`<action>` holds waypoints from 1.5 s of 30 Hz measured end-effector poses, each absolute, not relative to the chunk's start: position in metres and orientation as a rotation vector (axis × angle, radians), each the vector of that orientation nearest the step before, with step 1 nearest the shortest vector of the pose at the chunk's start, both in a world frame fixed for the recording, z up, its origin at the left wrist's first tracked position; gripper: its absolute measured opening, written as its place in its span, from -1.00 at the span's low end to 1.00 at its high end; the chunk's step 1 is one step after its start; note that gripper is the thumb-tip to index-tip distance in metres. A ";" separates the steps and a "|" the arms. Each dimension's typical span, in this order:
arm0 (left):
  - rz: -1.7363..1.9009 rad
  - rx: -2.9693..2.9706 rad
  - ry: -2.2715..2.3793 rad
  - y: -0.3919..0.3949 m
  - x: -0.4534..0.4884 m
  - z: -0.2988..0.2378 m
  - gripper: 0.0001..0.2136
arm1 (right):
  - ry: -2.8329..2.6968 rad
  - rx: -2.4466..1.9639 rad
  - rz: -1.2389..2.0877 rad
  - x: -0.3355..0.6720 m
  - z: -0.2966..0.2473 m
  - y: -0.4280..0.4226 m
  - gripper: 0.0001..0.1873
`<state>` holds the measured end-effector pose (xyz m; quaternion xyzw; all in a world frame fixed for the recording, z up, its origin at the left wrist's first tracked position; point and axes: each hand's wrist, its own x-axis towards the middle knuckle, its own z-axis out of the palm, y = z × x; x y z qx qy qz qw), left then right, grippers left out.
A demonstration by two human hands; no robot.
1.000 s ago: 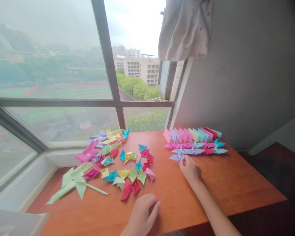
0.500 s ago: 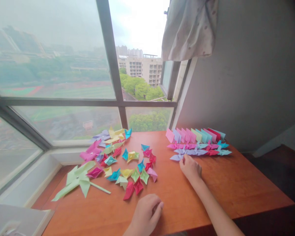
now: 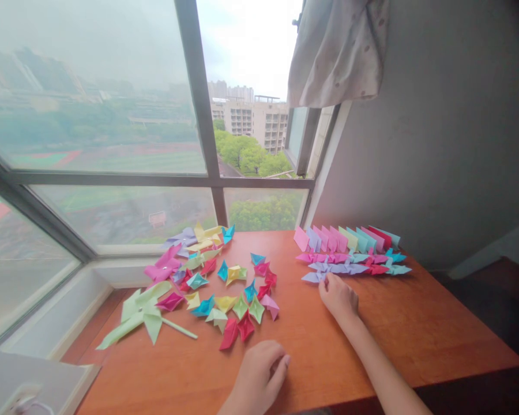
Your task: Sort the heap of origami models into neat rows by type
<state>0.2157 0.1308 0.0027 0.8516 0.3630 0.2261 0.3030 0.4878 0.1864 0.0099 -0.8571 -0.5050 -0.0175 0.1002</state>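
At the front left end of the rows on the right, my right hand [image 3: 339, 297] is closed, its fingertips pinching a lavender origami crane [image 3: 312, 277]. The fingers hide part of that crane. Just behind it lie a row of lavender, red and teal cranes [image 3: 343, 268] and a row of pink and blue ones [image 3: 333, 257]. My left hand [image 3: 262, 372] rests on the wooden table [image 3: 311, 351] near the front edge, fingers curled in, with nothing visible in it. Nearest to it are red paper boats [image 3: 229, 334].
Several folded paper cards [image 3: 341, 239] stand in a line at the back right. Many coloured paper boats [image 3: 242, 308] spread over the left middle. A green paper pinwheel [image 3: 142, 311] lies at the left, with magenta [image 3: 163, 266] and yellow pinwheels behind. Windows border the back; a grey wall the right.
The view has shifted slightly, so everything appears a little farther right. Both hands keep nearly the same places on the table; no paper piece has visibly moved.
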 end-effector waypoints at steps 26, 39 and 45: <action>0.629 2.249 0.967 0.130 0.216 0.007 -0.79 | -1.513 -2.402 -0.208 0.500 0.003 0.178 -0.76; 0.812 1.989 0.970 0.127 0.201 0.022 -0.84 | -1.762 -2.016 -0.122 0.460 -0.021 0.138 -0.58; 0.912 1.954 1.121 0.151 0.158 0.043 -0.79 | -1.822 -1.917 0.010 0.441 -0.031 0.122 -0.57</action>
